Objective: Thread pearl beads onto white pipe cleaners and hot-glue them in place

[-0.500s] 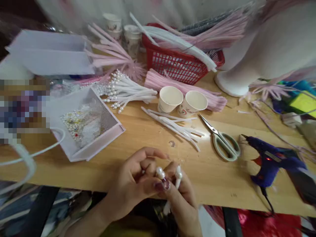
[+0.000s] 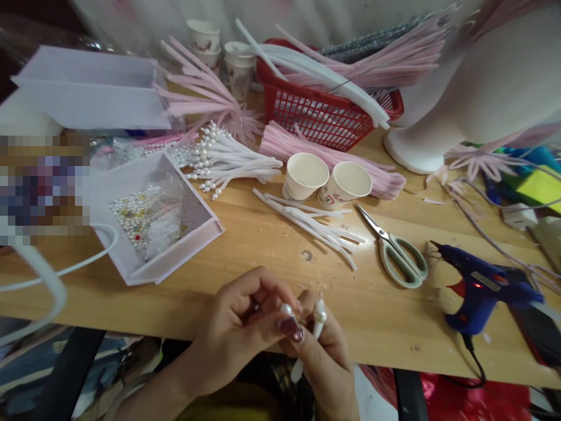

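Pale wooden tabletop [image 2: 245, 248]. White open-topped card box [image 2: 180, 256] as landmark. Right of it and nearer the wearer: left hand [image 2: 241, 320] and right hand [image 2: 329, 354], thumbs together. Right grip clamped round a fuzzy white stem [image 2: 318, 332] with a pearly top; left grip pinched on a round white pearl bead [image 2: 287, 310]. Change: two pearls showed at the left fingertips half a second ago, one now; probably fine handling, fastening unconfirmed. Front edge passes below both hands; bare wood beyond them, right of the box.
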Tool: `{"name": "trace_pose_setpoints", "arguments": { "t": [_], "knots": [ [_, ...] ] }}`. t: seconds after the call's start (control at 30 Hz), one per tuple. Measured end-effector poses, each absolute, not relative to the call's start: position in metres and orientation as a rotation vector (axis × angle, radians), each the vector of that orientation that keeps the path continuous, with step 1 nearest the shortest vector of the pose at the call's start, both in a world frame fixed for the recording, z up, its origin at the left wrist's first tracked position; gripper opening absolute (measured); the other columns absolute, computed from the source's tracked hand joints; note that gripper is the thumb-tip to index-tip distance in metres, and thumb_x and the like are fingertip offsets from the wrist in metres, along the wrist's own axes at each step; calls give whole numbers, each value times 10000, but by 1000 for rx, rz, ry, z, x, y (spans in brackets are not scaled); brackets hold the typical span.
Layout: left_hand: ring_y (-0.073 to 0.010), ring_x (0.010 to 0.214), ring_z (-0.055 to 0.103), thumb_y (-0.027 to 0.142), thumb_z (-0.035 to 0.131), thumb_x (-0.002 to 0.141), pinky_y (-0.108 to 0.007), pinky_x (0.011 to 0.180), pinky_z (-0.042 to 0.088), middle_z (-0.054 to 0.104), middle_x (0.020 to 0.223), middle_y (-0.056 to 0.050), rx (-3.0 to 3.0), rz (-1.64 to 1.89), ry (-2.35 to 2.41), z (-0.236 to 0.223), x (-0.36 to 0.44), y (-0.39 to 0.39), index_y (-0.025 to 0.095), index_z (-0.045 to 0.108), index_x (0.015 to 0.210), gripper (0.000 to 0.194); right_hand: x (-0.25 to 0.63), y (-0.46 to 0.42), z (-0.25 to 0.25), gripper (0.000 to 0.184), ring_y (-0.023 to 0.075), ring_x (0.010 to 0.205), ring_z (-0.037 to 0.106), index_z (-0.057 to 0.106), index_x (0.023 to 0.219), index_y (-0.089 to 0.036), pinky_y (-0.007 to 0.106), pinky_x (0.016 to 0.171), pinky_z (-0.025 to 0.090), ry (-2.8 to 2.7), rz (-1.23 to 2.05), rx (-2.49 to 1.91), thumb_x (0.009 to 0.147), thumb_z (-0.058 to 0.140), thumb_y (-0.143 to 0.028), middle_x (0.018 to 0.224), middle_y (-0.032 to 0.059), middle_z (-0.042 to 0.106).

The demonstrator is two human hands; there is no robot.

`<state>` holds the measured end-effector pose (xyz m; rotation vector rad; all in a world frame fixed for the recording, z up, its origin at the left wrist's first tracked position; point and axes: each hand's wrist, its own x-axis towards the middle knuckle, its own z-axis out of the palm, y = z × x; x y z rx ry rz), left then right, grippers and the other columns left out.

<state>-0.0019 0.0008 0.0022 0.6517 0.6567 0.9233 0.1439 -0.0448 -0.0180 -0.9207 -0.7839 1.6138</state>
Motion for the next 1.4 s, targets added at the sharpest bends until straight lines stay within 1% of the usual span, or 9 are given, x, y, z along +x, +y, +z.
{"name": "trace_pose_setpoints", "arguments": {
  "t": [0.27, 0.43, 0.5, 0.6, 0.77, 0.9, 1.03, 1.23, 1.4],
  "knots": [
    [-45, 541, 427, 459, 823, 796, -117, 534, 397, 596, 646, 30, 511, 965, 696, 0, 4, 7, 298, 842, 812, 163, 140, -41, -18, 150, 146, 769, 531, 696, 981, -287, 246, 731, 448, -887, 1570, -998, 1023, 603, -397, 840, -19, 595],
    [-36, 482, 198, 492, 825, 782, -96, 450, 265, 297, 535, 89, 392, 940, 729, 2, 4, 8, 273, 842, 867, 236, 134, -41, -19, 157, 130, 724, 456, 641, 945, -284, 225, 682, 403, -1044, 1413, -1137, 1054, 558, -360, 802, -47, 529],
    [-39, 481, 159, 512, 818, 782, -100, 429, 231, 262, 539, 97, 368, 949, 744, 1, 5, 7, 258, 831, 860, 266, 134, -40, -20, 159, 132, 741, 469, 638, 946, -279, 229, 691, 406, -1060, 1389, -1142, 1055, 555, -360, 821, -42, 546],
    [-42, 479, 184, 486, 856, 744, -102, 417, 242, 292, 540, 97, 275, 938, 794, 2, 7, 7, 245, 805, 837, 263, 135, -38, -19, 191, 131, 702, 468, 653, 913, -260, 244, 672, 408, -1039, 1416, -1143, 1038, 581, -386, 764, -42, 530],
    [-33, 462, 276, 409, 921, 678, -95, 405, 283, 387, 535, 91, 209, 931, 750, 6, 7, 11, 224, 764, 784, 265, 137, -34, -16, 280, 101, 518, 334, 688, 814, -242, 232, 511, 306, -946, 1496, -1079, 1008, 619, -432, 588, -78, 402],
    [-35, 443, 353, 400, 933, 659, -88, 388, 271, 339, 507, 102, 151, 888, 717, 8, 4, 14, 211, 753, 781, 289, 138, -32, -14, 294, 108, 579, 375, 732, 804, -237, 239, 561, 330, -958, 1460, -1080, 996, 638, -438, 655, -49, 505],
    [-24, 418, 315, 408, 941, 640, -96, 376, 274, 284, 512, 114, 101, 879, 741, 7, 3, 16, 181, 752, 772, 323, 138, -31, -13, 294, 106, 543, 349, 743, 831, -232, 240, 548, 340, -920, 1520, -1028, 1007, 617, -430, 630, -55, 477],
    [-17, 441, 310, 437, 940, 637, -86, 391, 258, 364, 529, 101, 86, 822, 729, 5, 5, 14, 183, 787, 838, 358, 135, -27, -8, 233, 124, 593, 448, 783, 896, -278, 246, 597, 412, -921, 1537, -988, 1020, 603, -357, 729, -19, 573],
    [-14, 446, 283, 463, 949, 612, -91, 396, 233, 435, 522, 84, 69, 780, 752, 1, 5, 11, 203, 804, 841, 376, 133, -26, -6, 232, 117, 511, 223, 784, 876, -282, 225, 456, 288, -909, 1519, -1009, 1007, 618, -377, 632, -51, 392]
  ]
}}
